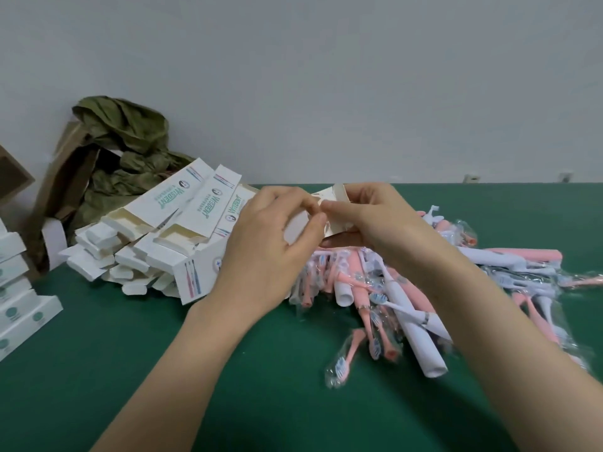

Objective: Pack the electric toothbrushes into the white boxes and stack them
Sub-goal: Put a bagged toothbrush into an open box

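Both my hands hold one white box up above the table's middle. My left hand curls round its left side, thumb and fingers at the end flap. My right hand grips the right side and pinches a flap at the top. A heap of pink and white electric toothbrushes, many in clear wrap, lies below and right of my hands. Open white boxes with green lettering are piled to the left. What the held box contains is hidden.
Closed white boxes are stacked at the far left edge. A brown carton with crumpled olive paper stands at the back left against the wall. The green table top stretches toward me.
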The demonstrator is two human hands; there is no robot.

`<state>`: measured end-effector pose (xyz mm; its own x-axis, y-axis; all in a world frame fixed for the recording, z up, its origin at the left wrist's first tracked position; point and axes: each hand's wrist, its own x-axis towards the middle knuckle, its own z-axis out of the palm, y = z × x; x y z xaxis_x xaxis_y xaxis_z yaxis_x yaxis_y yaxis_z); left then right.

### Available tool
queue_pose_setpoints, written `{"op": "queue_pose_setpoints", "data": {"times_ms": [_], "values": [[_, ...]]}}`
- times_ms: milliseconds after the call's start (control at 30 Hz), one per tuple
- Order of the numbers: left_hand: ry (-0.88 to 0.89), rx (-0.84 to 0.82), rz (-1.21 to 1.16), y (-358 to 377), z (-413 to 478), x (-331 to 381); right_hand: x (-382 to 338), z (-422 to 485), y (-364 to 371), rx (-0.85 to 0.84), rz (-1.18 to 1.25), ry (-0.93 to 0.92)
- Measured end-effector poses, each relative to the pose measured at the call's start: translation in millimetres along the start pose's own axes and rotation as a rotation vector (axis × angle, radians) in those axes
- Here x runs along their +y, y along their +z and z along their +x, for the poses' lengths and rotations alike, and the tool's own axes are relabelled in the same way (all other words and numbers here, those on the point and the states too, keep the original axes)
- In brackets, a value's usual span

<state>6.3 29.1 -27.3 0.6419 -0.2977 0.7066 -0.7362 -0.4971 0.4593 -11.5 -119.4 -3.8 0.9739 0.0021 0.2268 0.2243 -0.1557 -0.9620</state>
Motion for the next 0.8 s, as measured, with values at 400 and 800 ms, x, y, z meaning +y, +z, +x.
{"op": "queue_pose_setpoints", "data": {"times_ms": [400,800], "values": [[0.036,0.092,0.142,-0.8,-1.8,-21.9,-3.0,7.0,-10.7,0.023,0.21,0.077],[-0.167,0.16,0.292,1.8,-15.9,-68.7,73.0,63.5,-76.6,-0.091,-1.287,0.202]]}}
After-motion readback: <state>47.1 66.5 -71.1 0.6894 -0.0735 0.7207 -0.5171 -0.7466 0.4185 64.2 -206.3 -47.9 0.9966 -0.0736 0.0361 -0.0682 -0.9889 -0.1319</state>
